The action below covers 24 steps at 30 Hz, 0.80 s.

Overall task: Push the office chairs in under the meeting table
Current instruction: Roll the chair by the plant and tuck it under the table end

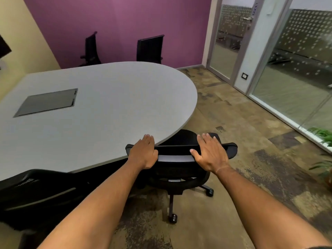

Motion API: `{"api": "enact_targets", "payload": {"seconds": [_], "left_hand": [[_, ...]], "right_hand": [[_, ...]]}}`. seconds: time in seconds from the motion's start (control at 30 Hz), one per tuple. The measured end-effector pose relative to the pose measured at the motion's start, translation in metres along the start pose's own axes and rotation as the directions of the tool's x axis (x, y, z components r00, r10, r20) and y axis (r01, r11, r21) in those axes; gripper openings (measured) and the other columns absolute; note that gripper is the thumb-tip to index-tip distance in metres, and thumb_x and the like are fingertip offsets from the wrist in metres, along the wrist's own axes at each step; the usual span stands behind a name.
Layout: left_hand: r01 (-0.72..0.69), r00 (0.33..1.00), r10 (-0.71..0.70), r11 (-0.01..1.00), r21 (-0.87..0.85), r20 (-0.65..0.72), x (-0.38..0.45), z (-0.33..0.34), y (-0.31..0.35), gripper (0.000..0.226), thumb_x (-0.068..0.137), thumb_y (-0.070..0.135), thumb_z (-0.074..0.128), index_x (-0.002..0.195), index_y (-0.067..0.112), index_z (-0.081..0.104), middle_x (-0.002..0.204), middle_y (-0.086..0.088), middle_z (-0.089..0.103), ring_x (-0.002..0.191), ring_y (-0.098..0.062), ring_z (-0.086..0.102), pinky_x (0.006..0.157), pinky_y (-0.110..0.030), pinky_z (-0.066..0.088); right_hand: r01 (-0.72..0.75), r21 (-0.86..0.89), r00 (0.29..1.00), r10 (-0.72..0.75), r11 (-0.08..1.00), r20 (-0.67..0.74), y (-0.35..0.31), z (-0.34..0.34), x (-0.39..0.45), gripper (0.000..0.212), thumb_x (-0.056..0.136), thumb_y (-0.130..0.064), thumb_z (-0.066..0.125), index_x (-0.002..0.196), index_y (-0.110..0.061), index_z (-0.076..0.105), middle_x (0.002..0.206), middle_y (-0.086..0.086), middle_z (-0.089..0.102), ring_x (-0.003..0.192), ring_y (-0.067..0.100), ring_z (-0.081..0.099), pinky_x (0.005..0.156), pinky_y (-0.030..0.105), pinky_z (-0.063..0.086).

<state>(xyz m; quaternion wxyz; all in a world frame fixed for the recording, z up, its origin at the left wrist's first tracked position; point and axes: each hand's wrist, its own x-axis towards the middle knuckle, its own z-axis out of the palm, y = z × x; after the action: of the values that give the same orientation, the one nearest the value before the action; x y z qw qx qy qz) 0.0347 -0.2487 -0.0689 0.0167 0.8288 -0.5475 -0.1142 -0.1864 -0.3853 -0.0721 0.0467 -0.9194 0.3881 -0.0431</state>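
A black office chair (177,153) stands at the rounded near end of the grey meeting table (107,105), its seat partly under the tabletop. My left hand (143,152) grips the top of its backrest on the left side. My right hand (209,152) lies flat on the backrest top to the right, fingers spread. A second black chair (39,191) sits at my lower left, partly under the table edge. Two more black chairs, one at far left (90,49) and one further right (150,48), stand at the far side against the purple wall.
A metal cable hatch (47,102) is set into the tabletop. A glass partition with a door (233,42) runs along the right. Green plant leaves (321,135) show at the right edge. Patterned carpet (242,123) lies between table and glass.
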Motion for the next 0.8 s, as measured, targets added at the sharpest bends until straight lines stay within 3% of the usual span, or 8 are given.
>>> {"api": "enact_targets", "payload": {"seconds": [0.3,0.8], "left_hand": [[0.210,0.978,-0.210,0.977,-0.029,0.015,-0.029,-0.004,-0.028,0.064,0.097,0.029,0.024,0.152,0.001,0.009,0.162,-0.017,0.007,0.149,-0.025,0.006,0.120,-0.037,0.014],[0.363,0.930,-0.366,0.930,-0.061,-0.048,-0.054,0.008,-0.027,0.065,0.096,0.031,0.025,0.152,-0.001,0.014,0.161,-0.018,0.011,0.149,-0.027,0.011,0.119,-0.037,0.015]], "right_hand": [[0.145,0.033,0.989,-0.145,0.989,0.005,-0.035,0.007,0.024,0.073,0.094,-0.054,0.032,0.150,-0.009,0.022,0.157,0.015,0.026,0.147,0.026,0.018,0.121,0.042,0.010],[0.330,-0.012,0.944,-0.330,0.944,-0.019,-0.041,0.013,0.049,0.074,0.093,-0.055,0.035,0.151,-0.010,0.023,0.158,0.012,0.027,0.147,0.024,0.018,0.122,0.041,0.009]]}}
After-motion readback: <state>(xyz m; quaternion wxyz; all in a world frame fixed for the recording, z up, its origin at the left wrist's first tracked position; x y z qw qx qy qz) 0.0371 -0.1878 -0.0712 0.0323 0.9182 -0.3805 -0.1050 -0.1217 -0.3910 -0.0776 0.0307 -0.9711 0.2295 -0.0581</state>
